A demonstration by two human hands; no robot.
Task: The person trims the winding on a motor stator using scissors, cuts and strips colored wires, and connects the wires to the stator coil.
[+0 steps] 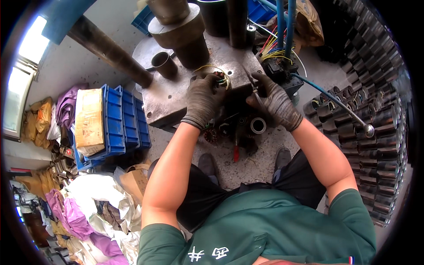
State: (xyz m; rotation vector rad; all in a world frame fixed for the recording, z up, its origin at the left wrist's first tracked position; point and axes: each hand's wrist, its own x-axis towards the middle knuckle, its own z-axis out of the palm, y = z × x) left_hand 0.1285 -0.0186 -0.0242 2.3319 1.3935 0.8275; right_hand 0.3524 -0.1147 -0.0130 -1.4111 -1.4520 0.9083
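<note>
Stator winding (219,76), held in the left hand (204,99) at twelve o'clock, seemingly awaits lead-trimming, so the right hand (278,104), gripping scissors (255,89), should close in

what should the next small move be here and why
Probably bring the scissor-like tool in the right hand closer to the yellow and pale wires, since the left hand seems to hold the wired part, the wires stick out beside that hand, and the tool's tip looks apart from them.
</note>
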